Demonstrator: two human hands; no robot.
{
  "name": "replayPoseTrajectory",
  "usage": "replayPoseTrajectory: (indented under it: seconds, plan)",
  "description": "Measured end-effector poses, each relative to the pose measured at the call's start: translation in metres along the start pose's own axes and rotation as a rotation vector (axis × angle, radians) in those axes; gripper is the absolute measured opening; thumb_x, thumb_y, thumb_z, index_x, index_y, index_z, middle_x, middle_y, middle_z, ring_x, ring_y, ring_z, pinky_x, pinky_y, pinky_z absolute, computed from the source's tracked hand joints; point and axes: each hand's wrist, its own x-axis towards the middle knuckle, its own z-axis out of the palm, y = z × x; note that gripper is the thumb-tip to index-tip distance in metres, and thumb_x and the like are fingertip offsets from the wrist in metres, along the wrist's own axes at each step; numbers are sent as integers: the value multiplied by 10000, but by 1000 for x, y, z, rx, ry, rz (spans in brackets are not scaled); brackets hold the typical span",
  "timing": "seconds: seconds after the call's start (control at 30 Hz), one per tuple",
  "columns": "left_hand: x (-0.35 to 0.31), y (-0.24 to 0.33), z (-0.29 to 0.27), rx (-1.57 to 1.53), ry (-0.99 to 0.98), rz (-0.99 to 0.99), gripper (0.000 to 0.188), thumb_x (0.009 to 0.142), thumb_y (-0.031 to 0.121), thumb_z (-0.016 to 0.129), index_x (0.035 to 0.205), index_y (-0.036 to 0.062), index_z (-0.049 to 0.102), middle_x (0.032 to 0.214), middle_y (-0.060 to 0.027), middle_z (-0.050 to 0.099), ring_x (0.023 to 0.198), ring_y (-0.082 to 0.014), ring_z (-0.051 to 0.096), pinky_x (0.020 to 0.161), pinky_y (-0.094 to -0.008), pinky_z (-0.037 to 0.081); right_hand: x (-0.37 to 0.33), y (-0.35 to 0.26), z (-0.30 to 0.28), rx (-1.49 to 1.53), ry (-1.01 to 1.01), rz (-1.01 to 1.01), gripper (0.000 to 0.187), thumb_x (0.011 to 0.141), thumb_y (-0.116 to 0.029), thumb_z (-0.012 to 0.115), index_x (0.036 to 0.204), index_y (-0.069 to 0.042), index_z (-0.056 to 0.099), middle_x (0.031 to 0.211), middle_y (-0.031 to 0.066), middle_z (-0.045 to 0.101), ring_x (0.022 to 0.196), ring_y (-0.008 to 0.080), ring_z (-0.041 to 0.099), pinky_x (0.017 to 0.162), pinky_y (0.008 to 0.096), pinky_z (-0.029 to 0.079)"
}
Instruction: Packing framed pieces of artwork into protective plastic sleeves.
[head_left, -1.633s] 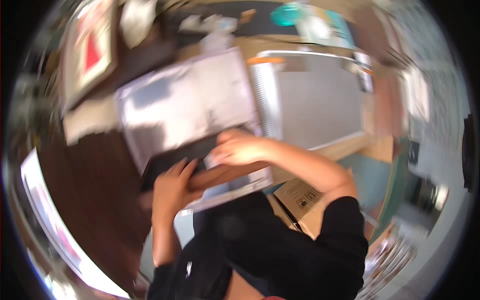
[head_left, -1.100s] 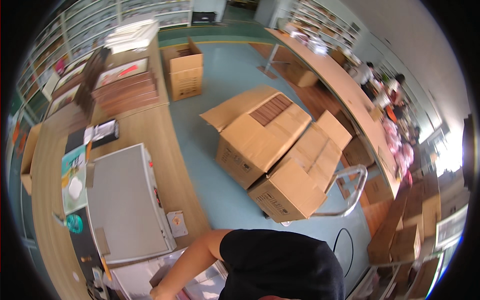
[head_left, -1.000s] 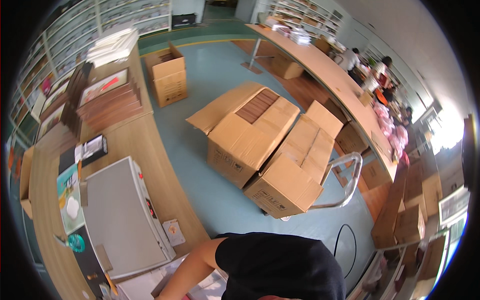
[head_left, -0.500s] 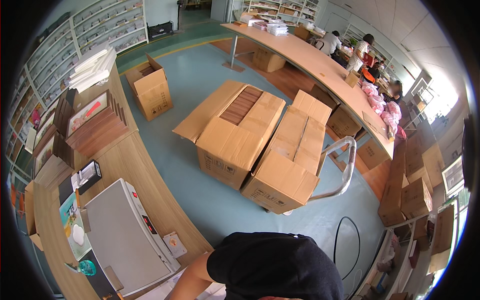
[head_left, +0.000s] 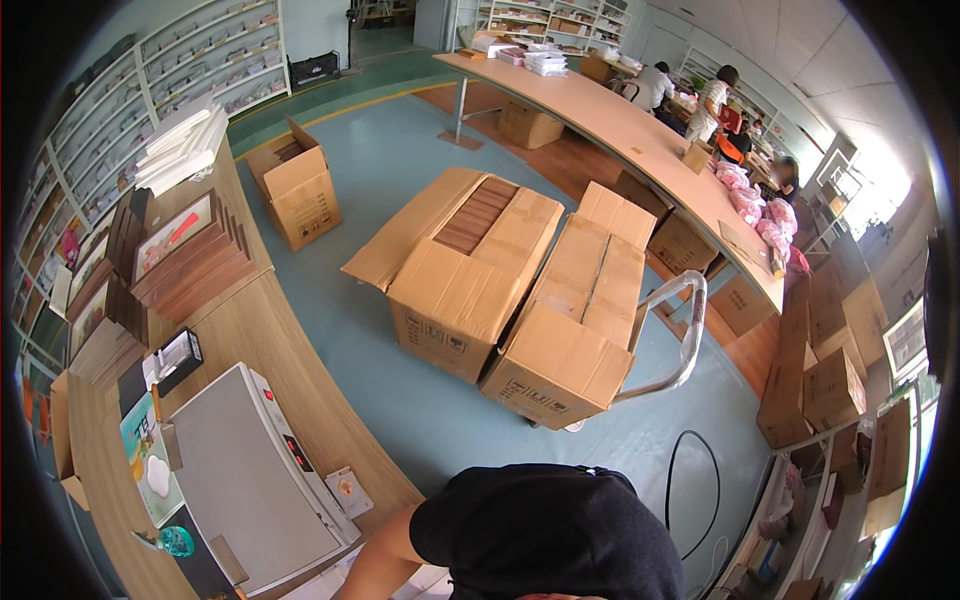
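Observation:
Neither of my hands is visible. My black-sleeved shoulder (head_left: 550,530) fills the bottom middle, and a bare arm (head_left: 385,555) on its left side runs out past the lower edge. That arm passes close to the grey flat-topped machine (head_left: 255,470) with red switches, which sits on the wood-toned counter (head_left: 330,400). Beside the machine are a small card packet (head_left: 349,492), a black box with white contents (head_left: 172,360), a colourful printed sheet (head_left: 150,460) and a teal round object (head_left: 176,541). What my hands touch is hidden below the picture.
Stacked brown frames (head_left: 190,250) and white boards (head_left: 185,145) lie along the counter. A trolley (head_left: 690,340) carries two large cartons (head_left: 570,320); a smaller open carton (head_left: 300,195) stands on the floor. A black cable (head_left: 716,480) loops at right. People (head_left: 712,105) work beyond the long table (head_left: 600,110).
The view has shifted very slightly, so the far table and cartons sit a little further left. My arm and shoulder hold nearly the same pose.

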Motion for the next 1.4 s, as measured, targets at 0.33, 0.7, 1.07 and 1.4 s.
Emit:
replayPoseTrajectory:
  seconds: [0.33,0.7,1.07,1.4]
  plan:
    - [-43,9,0,-162,146,-61,275,703,-120,612,796,30,402,687,-15,307,636,-149,281,572,-258,283,30,-14,3,-11,-44,-97,613,497,-710,660,792,-175,703,801,68,679,748,259,635,636,398,483]
    - [-70,-23,-9,358,345,-689,336,604,178,692,871,31,552,815,-193,613,772,-378,584,663,-462,461,93,-79,-30,388,-536,-156,734,589,-634,675,970,-7,644,897,212,642,840,333,619,734,435,482]
    - [-97,-26,7,423,528,-583,384,537,127,696,868,42,521,783,-124,597,782,-318,585,685,-402,467,231,-29,66,-68,-437,-98,214,732,-60,531,902,-20,655,980,182,628,949,309,605,809,398,489]
    - [-96,-26,4,321,454,-635,471,535,139,749,937,48,520,938,-89,604,899,-273,588,754,-382,461,282,-24,113,-303,-19,-258,199,815,-122,492,993,-103,578,1019,102,559,979,271,538,803,393,439]
